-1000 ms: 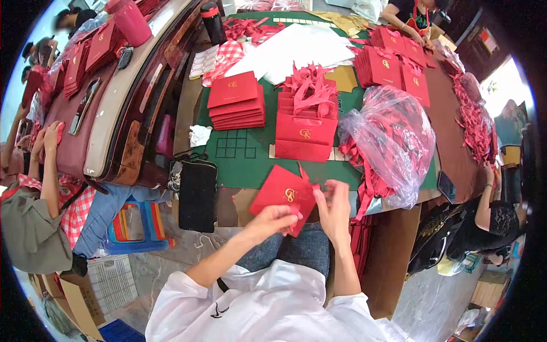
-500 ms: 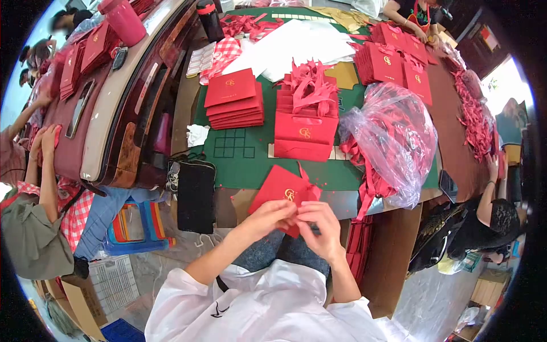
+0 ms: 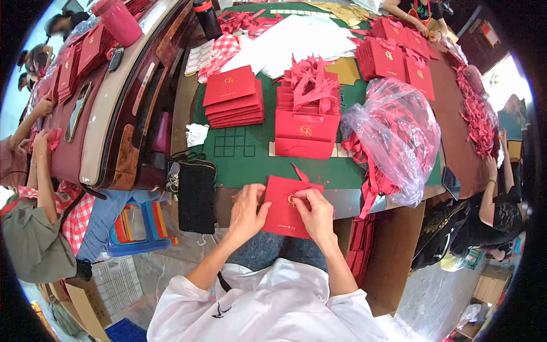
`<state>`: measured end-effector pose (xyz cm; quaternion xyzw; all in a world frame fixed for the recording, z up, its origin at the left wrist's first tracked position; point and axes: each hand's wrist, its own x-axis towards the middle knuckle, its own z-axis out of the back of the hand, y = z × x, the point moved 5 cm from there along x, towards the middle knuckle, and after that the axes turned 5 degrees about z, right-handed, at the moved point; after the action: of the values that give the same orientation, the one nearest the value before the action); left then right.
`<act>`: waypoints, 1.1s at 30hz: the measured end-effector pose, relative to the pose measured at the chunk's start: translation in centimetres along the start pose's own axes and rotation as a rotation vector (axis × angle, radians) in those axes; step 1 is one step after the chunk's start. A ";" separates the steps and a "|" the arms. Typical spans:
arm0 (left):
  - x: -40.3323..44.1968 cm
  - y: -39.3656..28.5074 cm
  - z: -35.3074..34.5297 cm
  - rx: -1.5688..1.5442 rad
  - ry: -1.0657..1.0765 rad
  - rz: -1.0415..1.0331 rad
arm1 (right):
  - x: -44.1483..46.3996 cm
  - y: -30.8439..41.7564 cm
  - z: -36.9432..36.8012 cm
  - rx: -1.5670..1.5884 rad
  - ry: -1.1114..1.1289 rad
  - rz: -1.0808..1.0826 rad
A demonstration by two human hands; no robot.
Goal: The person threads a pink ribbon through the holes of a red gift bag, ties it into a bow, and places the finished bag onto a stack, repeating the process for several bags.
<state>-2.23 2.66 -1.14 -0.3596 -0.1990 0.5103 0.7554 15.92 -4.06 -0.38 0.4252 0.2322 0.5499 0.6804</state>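
Note:
A red card-like bag with a gold logo lies at the table's front edge, a ribbon end sticking out at its top. My left hand is at its left edge, fingers apart, holding nothing. My right hand rests over its right part, thumb and fingertips together near the logo; what they pinch, if anything, is hidden. Beyond them stands a row of red bags with ribbons on top. A stack of red bags lies to the left, and a clear plastic bag of red ribbons to the right.
A black pouch hangs at the front edge beside a crumpled tissue. A dark bottle, white sheets and more red bags are farther back. A phone lies right. Other people work at both sides.
My hands have moved apart from their pinch together over the red bag. The bag now sits more upright in view, its front uncovered. My left hand has opened and moved left.

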 end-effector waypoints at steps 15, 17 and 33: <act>3.8 -2.6 -0.9 0.204 0.032 -0.323 | 0.9 0.5 -1.6 -0.147 -0.055 0.056; 3.7 -2.5 -1.0 0.220 0.035 -0.338 | 0.9 0.2 -1.9 -0.171 -0.056 0.057; 3.4 -3.1 -1.0 0.114 0.120 -0.239 | 0.6 0.5 -1.5 -0.129 -0.048 0.062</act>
<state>1.71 4.80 0.27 -0.3200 -0.1656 0.4048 0.8404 14.67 -2.97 -0.63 0.4006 0.1666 0.5741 0.6944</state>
